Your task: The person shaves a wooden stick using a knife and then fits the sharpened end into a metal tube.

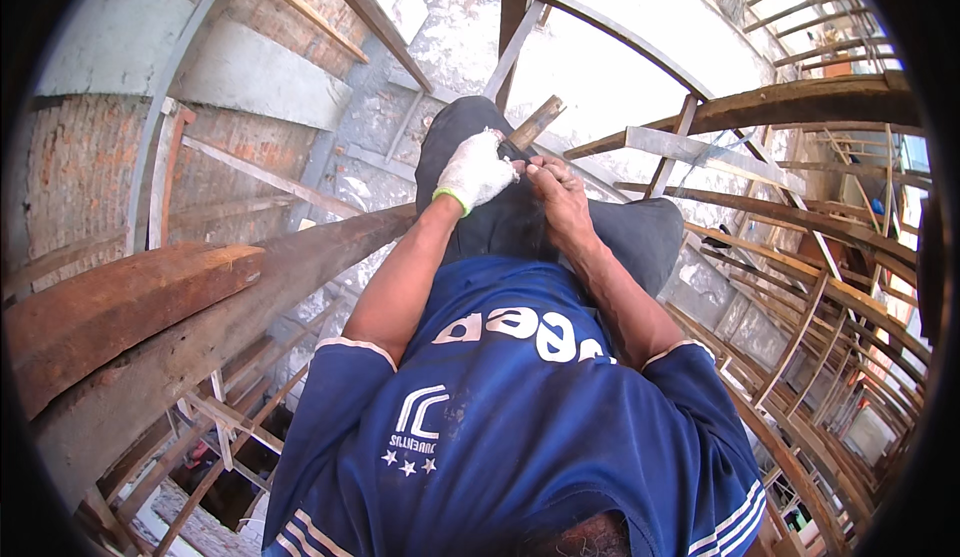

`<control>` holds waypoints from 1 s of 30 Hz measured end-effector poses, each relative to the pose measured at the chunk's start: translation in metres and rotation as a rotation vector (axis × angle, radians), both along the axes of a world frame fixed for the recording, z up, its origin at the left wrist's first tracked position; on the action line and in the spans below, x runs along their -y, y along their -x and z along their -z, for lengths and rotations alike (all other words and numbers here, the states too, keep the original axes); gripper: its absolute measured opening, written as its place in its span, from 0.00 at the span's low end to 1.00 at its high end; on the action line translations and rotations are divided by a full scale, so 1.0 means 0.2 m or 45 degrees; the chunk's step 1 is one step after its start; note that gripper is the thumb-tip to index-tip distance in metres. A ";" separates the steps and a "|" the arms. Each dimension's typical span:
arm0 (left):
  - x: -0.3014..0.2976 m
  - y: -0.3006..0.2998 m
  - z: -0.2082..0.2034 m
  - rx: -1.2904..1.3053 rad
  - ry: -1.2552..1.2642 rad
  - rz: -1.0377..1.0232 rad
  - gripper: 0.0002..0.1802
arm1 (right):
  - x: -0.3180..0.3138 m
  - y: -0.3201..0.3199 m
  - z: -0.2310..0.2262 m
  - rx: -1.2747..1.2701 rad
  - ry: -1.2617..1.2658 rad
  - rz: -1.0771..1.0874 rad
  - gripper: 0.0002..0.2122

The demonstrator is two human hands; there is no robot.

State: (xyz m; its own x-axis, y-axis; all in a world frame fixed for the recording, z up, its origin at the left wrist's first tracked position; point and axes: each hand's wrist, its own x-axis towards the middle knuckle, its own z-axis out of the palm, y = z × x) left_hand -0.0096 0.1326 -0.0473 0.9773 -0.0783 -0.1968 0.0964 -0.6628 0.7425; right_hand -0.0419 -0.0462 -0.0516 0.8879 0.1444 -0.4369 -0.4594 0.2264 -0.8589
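Wood (pixel 538 123), a short brown length with a dark part (pixel 514 149) at its lower end, sits just shy of one o'clock from the middle of your view, slanting up and away from your hands. Your left hand (pixel 472 169), in a white glove with a bright green cuff (pixel 454 200), is at twelve o'clock, its fingers closed on that dark end. Your right hand (pixel 557 189), bare, lies between one and two, thumb and fingers drawn together just beside the glove; you cannot tell from here what, if anything, they pinch.

Both hands are over your dark trousers (pixel 635 237), one knee bent out toward three o'clock. Your navy shirt (pixel 520 417) fills six. A thick beam (pixel 310 252) runs from eight o'clock in toward your legs, a reddish-brown plank (pixel 120 307) along it near nine. Around ten you have a brick-red wall (pixel 90 147) and a pale panel (pixel 265 77). At two, a dark curved beam (pixel 820 107) reaches in from the rim, with wooden framing (pixel 822 295) between three and four.
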 end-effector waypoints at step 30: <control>0.07 0.03 -0.13 -0.140 -0.133 -0.029 0.34 | 0.00 -0.11 0.00 0.121 0.232 -0.122 0.14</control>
State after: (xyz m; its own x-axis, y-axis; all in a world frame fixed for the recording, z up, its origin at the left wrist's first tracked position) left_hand -0.0165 0.1196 -0.0211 0.9506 -0.0299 -0.3089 0.1894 -0.7326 0.6538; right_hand -0.0197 -0.0469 -0.0519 0.9122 0.1567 -0.3786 -0.3865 0.0225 -0.9220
